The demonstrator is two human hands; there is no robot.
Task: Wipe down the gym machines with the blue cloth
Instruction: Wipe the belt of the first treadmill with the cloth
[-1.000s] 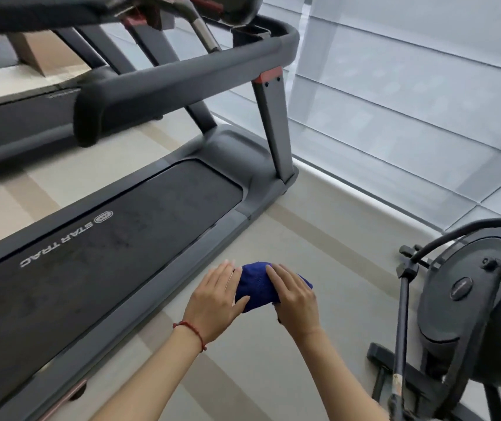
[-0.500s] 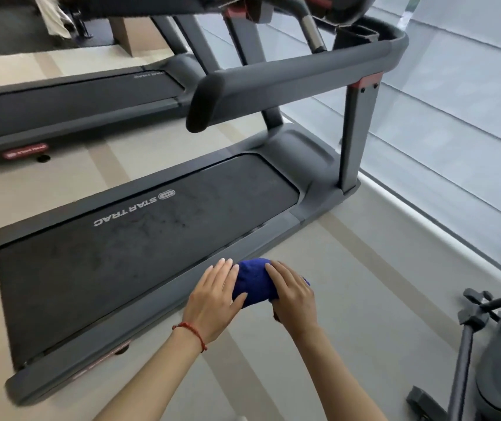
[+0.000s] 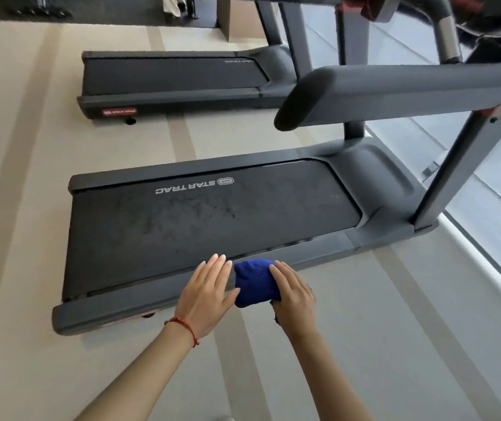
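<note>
There is a single view, from the camera on my head, looking forward and steeply down, so I see the floor (image 3: 364,344) from above. My own forearms reach up into it from the bottom edge, and my hands, left hand (image 3: 205,294) and right hand (image 3: 293,296), sit close below the lens in the lower middle. The near treadmill (image 3: 212,220) lies across the centre just beyond them, its handrail (image 3: 395,89) looming large at upper right. A second treadmill (image 3: 170,75) sits farther off near the top. The wide lens bends straight edges toward the frame's borders.
</note>
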